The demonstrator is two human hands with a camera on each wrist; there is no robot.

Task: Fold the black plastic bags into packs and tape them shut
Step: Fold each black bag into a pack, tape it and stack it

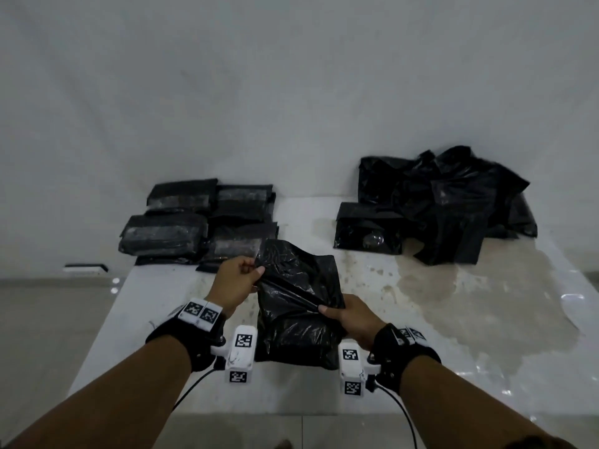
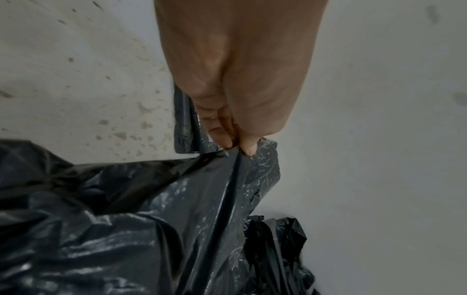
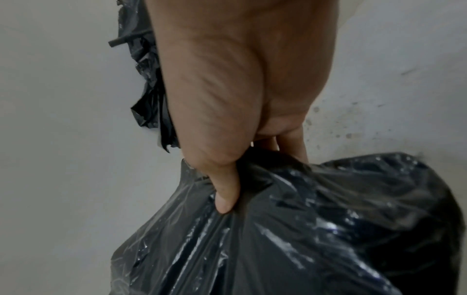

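We log, left to right, relative to bag (image 1: 296, 306) at table (image 1: 421, 319) near edge: packs (image 1: 201, 222) stacked far-left of bag. Left hand (image 1: 235, 281) pinches bag's upper-left edge, thumb against fingers (image 2: 222, 133). Right hand (image 1: 355, 320) grips bag's right side, fingers curled into plastic. Loose pile (image 1: 453, 202) far-right of bag.

Crumpled glossy black bag (image 1: 296, 306) lies on table, top lifted.
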